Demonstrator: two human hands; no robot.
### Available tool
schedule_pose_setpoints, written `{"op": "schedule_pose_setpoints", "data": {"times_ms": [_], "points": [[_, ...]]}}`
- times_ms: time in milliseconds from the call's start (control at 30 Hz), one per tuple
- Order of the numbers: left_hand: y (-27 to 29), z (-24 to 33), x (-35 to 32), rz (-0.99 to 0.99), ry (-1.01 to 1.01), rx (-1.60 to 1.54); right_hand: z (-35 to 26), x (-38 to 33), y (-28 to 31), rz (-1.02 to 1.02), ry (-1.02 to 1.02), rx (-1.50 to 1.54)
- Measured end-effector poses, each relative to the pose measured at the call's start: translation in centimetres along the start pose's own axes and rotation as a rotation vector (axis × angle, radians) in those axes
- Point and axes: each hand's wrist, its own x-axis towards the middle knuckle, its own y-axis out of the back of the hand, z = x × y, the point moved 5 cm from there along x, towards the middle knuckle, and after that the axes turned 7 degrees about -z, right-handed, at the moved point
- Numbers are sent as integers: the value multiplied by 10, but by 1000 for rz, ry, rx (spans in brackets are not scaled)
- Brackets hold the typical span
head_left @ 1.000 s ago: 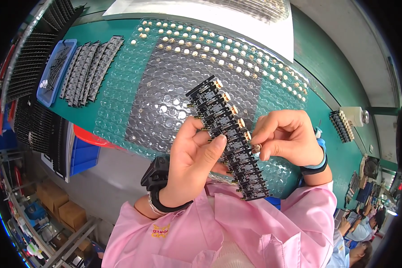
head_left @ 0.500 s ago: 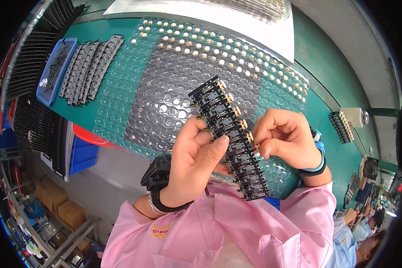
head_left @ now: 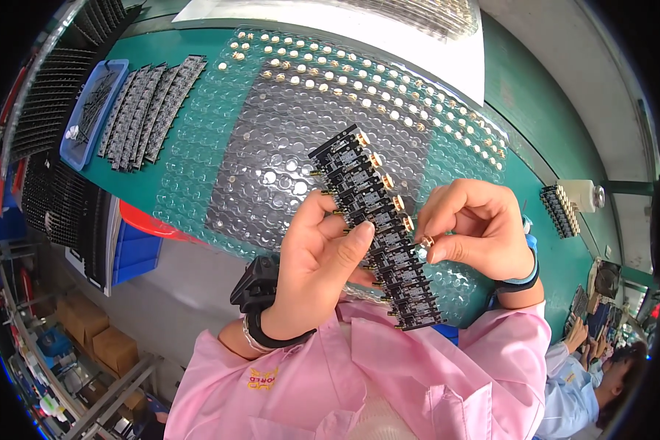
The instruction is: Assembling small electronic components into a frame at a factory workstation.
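My left hand (head_left: 316,258) grips a long black circuit board panel (head_left: 368,196) near its middle, thumb on top and fingers underneath. The panel tilts from upper left to lower right. Along the upper part of its right edge stand several small round copper-and-white parts (head_left: 387,181); the lower part of that edge shows none. A similar small round part (head_left: 427,241) is pinched between the thumb and forefinger of my right hand (head_left: 484,229), close beside the panel's right edge. Whether it touches the panel, I cannot tell.
A clear dimpled plastic sheet (head_left: 198,165) covers the green bench, with rows of white round parts (head_left: 374,84) at its far side. More panels (head_left: 150,110) and a blue tray (head_left: 71,158) lie left. A white bottle (head_left: 581,194) and a populated panel (head_left: 561,211) are right.
My right thumb and forefinger have shifted slightly, and the small round part between them shows more plainly. The left hand and the panel stay nearly still.
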Motion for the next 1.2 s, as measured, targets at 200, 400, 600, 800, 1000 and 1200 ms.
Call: {"op": "schedule_pose_setpoints", "data": {"times_ms": [200, 400, 600, 800, 1000, 1200], "points": [[-2, 0, 0, 8, 12, -6, -1, 2, 0, 3, 39, -27], [-2, -1, 0, 1, 8, -3, -1, 3, 0, 2, 95, -55], [-2, -2, 0, -33, 42, 39, -5, 4, 2, -62, 114, -271], [-4, -2, 1, -45, 51, 19, -7, 2, 3, -81, 154, -304], [-2, -2, 1, -63, 36, 11, -10, 1, 2, -15, 164, -292], [-3, -2, 0, -68, 52, 5, -11, 1, 1, -30, 175, -321]]}}
